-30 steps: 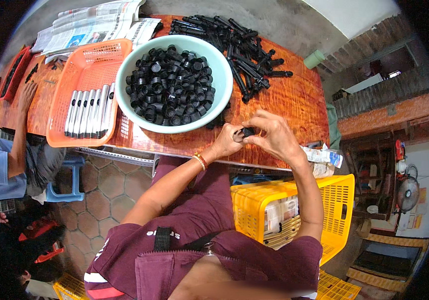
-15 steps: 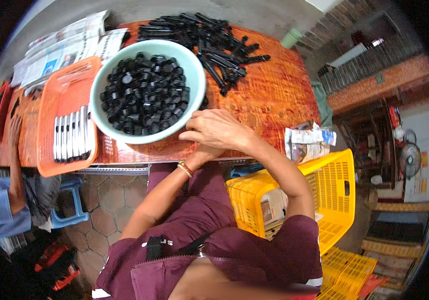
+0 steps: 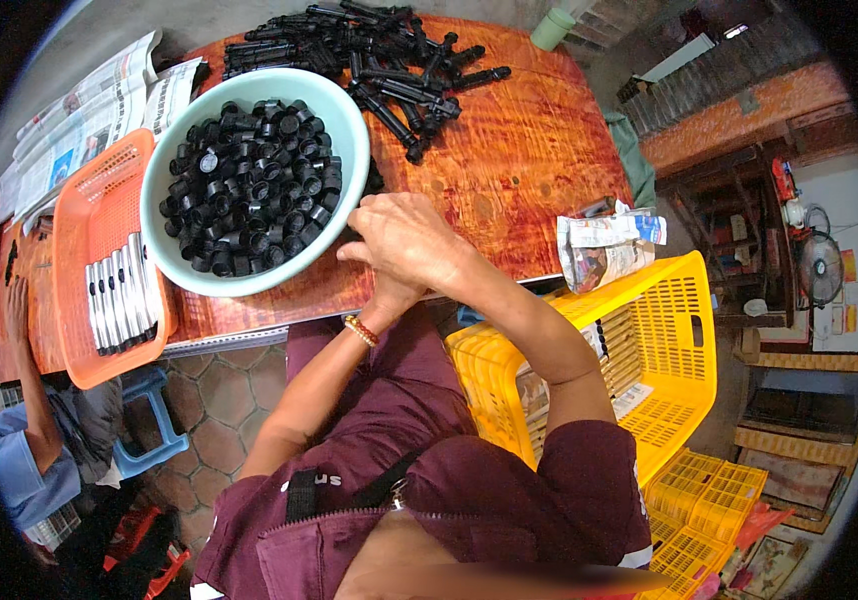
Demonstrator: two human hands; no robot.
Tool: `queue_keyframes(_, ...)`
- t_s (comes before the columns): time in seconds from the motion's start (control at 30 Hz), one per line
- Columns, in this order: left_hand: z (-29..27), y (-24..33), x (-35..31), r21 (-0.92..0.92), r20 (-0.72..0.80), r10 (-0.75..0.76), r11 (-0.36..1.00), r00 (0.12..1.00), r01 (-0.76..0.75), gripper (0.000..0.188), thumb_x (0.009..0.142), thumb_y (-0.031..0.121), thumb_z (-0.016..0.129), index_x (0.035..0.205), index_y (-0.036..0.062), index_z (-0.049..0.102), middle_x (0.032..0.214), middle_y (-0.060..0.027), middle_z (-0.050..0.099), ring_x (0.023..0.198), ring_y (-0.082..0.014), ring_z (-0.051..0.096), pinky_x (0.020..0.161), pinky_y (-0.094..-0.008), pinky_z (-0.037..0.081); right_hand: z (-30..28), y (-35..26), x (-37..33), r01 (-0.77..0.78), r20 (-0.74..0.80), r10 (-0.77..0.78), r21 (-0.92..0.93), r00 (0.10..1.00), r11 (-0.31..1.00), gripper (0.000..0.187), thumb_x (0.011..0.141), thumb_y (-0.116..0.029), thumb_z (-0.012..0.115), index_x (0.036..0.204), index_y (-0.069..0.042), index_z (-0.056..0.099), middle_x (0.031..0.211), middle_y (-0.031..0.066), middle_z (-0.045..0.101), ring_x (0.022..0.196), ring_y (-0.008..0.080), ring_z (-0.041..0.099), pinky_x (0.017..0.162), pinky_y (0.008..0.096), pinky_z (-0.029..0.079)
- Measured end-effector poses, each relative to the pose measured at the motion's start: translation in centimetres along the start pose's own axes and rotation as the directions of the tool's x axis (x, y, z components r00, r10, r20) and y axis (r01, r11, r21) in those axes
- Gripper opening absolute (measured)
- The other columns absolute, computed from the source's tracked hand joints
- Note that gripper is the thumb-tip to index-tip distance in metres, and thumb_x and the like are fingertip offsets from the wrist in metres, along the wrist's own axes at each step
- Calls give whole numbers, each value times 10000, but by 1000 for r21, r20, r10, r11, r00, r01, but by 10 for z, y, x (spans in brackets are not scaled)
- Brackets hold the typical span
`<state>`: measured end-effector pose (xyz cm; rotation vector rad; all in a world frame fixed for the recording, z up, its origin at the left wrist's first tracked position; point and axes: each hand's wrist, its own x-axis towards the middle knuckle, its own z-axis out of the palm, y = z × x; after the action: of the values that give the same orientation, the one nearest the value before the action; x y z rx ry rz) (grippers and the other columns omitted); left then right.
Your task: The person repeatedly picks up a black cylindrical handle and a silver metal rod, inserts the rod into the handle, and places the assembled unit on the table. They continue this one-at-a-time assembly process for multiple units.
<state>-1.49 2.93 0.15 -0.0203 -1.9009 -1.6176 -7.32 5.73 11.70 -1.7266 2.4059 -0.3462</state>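
Note:
My right hand (image 3: 409, 235) is closed, its fingers curled downward at the table's near edge, just right of a pale green basin (image 3: 354, 135). My left hand (image 3: 397, 297) comes up beneath it, a beaded bracelet on the wrist. The right hand covers most of it, so its fingers cannot be made out. Anything held between the two hands is hidden. Small black caps (image 3: 249, 190) lie heaped in the basin. Beyond it a pile of black tube-shaped parts (image 3: 404, 85) spreads over the orange-brown wooden table (image 3: 509, 150).
Left of the basin, an orange basket (image 3: 74, 225) holds several silver tubes (image 3: 129, 300); newspapers (image 3: 89, 120) lie behind. Another person's arm (image 3: 34, 380) rests at the far left. A yellow crate (image 3: 689, 330) stands at my right, below a crumpled packet (image 3: 609, 245). A green cup (image 3: 552, 30) stands far back.
The view has shifted, so the basin, basket and pile sit further left in it. Both hands stay together beside the basin, the right one still over the left.

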Motion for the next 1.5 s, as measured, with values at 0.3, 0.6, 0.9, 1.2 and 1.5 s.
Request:
queue_keyframes(0.3, 5, -10, 1, 140, -115, 41, 990, 993, -24, 230, 763, 143, 704, 667, 23, 533, 572, -125, 500, 494, -266, 490, 511, -354, 413, -29, 80, -47, -165, -353, 439, 593, 826, 788, 340, 950, -298, 509, 947, -7, 686, 892, 115, 684, 778, 178, 647, 690, 320, 512)
queue_keyframes(0.6, 6, -7, -2, 132, -179, 51, 991, 983, -27, 198, 762, 113, 680, 682, 30, 520, 578, -133, 492, 502, -291, 507, 499, -356, 404, -35, 238, -125, -509, -163, 528, -598, 833, 619, 280, 831, -265, 598, 972, -42, 692, 1044, 152, 652, 944, 353, 617, 845, 490, 450)
queue_keyframes(0.9, 4, 0, -7, 128, -219, 51, 991, 974, -23, 256, 740, 74, 669, 692, 41, 419, 558, -127, 415, 505, -302, 470, 479, -369, 359, -15, 302, -134, -528, 121, 851, -736, 512, 423, 283, 796, -186, 626, 1056, -97, 697, 1128, 141, 656, 1073, 316, 615, 890, 484, 455)
queue_keyframes(1.2, 2, 0, -9, 121, -195, 54, 992, 979, -30, 229, 751, 57, 673, 785, 36, 447, 601, -104, 460, 546, -306, 521, 507, -373, 390, -27, 290, -144, -520, 41, 735, -680, 677, 517, 311, 859, -302, 610, 1092, -101, 652, 1128, 133, 644, 1120, 324, 544, 944, 588, 336)
queue_keyframes(1.5, 0, 1, -11, 150, -182, 4, 988, 983, 24, 232, 739, 56, 665, 821, 25, 450, 672, -163, 531, 658, -382, 569, 552, -414, 428, -68, 114, -119, -200, -179, 514, 777, 839, 597, 354, 901, -274, 621, 1110, -4, 529, 1033, 95, 655, 981, 184, 586, 886, 334, 448)
